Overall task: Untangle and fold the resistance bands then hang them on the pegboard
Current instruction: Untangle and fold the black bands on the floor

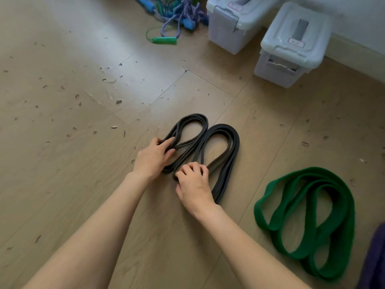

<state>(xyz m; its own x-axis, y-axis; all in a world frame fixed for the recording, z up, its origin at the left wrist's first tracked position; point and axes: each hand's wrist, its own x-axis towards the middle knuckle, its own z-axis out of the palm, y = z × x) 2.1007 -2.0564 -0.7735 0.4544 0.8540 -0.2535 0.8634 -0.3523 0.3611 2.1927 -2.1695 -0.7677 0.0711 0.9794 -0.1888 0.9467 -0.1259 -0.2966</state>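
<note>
A black resistance band (226, 140) lies on the wooden floor, coiled into two side-by-side loops. My left hand (153, 158) pinches the left loop's strands between thumb and fingers. My right hand (193, 184) has its fingers curled over the strands at the near end of the right loop. A wide green resistance band (341, 207) lies in loose loops on the floor to the right, untouched. No pegboard is in view.
Two translucent lidded storage boxes (291, 44) stand at the back right by the wall. A tangle of skipping ropes with blue and green handles (173, 15) lies at the back. Small debris flecks dot the floor (93, 90). A purple object (375, 257) shows at the right edge.
</note>
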